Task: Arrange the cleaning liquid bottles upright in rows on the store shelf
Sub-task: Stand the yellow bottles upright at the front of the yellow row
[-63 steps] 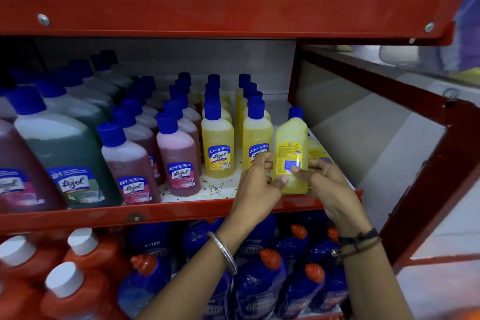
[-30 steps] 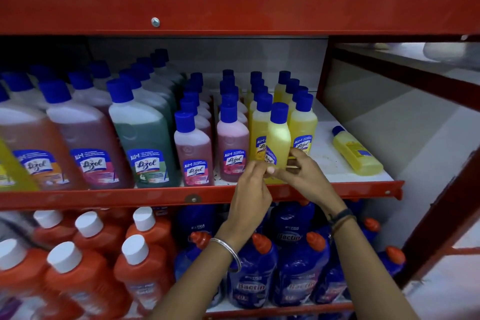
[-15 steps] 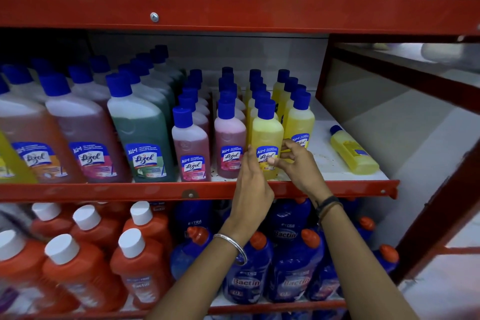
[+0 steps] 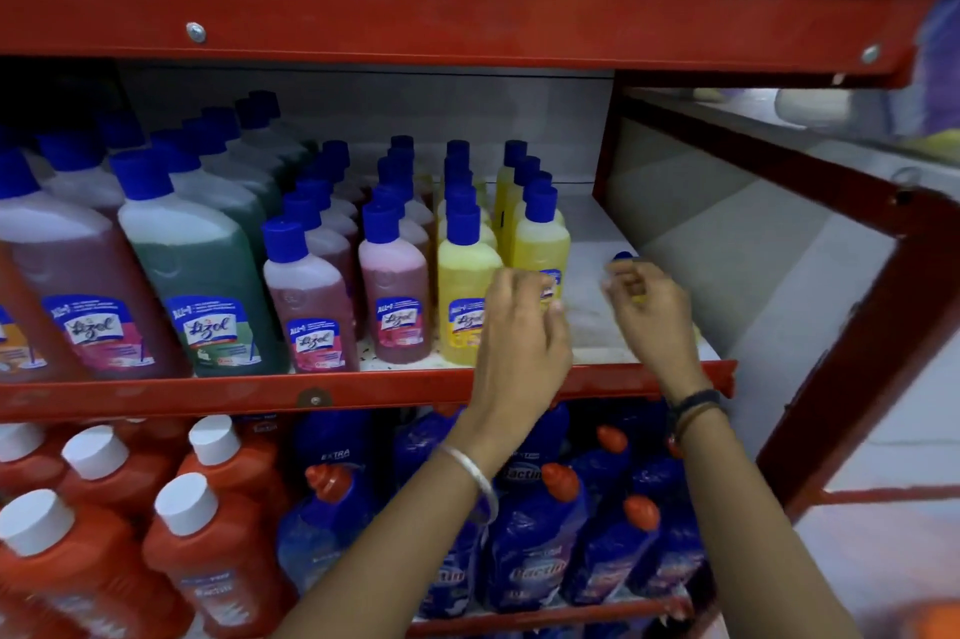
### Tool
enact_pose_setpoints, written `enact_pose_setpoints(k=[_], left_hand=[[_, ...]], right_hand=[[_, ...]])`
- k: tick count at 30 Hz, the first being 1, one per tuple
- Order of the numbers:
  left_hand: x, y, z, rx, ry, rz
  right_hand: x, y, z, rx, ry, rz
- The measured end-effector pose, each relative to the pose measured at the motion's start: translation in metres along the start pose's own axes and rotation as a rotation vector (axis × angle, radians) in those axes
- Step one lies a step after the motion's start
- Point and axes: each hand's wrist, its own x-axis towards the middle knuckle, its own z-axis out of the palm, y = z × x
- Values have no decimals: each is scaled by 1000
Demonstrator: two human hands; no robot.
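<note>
While motion blur smears both hands, we can set down this much:

Hidden bottle: our right hand (image 4: 652, 311) covers nearly all of a small yellow plastic bottle lying on its side (image 4: 625, 260) at the right end of the shelf; only its blue cap and a sliver of yellow show.

Right fingers: curled down over that bottle; we cannot tell whether they grip it or only touch it.

Left hand: our left hand (image 4: 519, 326) is raised before the front yellow upright bottle with blue screw cap (image 4: 462, 295); its fingers are loosely bent and close together, perhaps brushing the neighbouring yellow bottle in the last row (image 4: 540, 243), holding nothing we can see.

Rows: small bottles stand upright in files running back, pink-red liquid on the left, yellow on the right; rear ones show only caps.

Shelf: red painted metal shelf with a pale speckled board (image 4: 597, 233), bolted front lip, bare to the right of the yellow rows.

Large bottles: big translucent green-liquid bottle (image 4: 200, 275) and its pink neighbour, flat-shouldered, glossy labels; those further left are cut off by the edge.

Below: orange bottles with white round caps (image 4: 208, 524) and dark blue bottles with orange nozzles (image 4: 540, 534), partly hidden by our forearms.

Wrists: thin silver metal bangle (image 4: 475, 480) left, dark cord bands (image 4: 696, 404) right.
</note>
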Motion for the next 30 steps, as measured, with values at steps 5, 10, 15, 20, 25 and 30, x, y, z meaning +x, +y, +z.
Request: enact_pose_setpoints(k=[5, 10, 15, 20, 25, 30], left_hand=[[33, 11, 79, 56, -446, -268], [48, 19, 119, -17, -522, -486], [42, 11, 124, -59, -448, -554], [26, 1, 106, -41, -363, -397], [6, -5, 69, -22, -206, -201], [-7, -16, 41, 81, -88, -145]], right_hand=[[39, 46, -36, -469, -85, 397], [47, 63, -47, -236, -225, 564], [42, 61, -53, 158, -358, 687], [28, 61, -52, 394, -429, 537], [13, 29, -39, 438, -459, 215], [4, 16, -10, 314, -548, 103]])
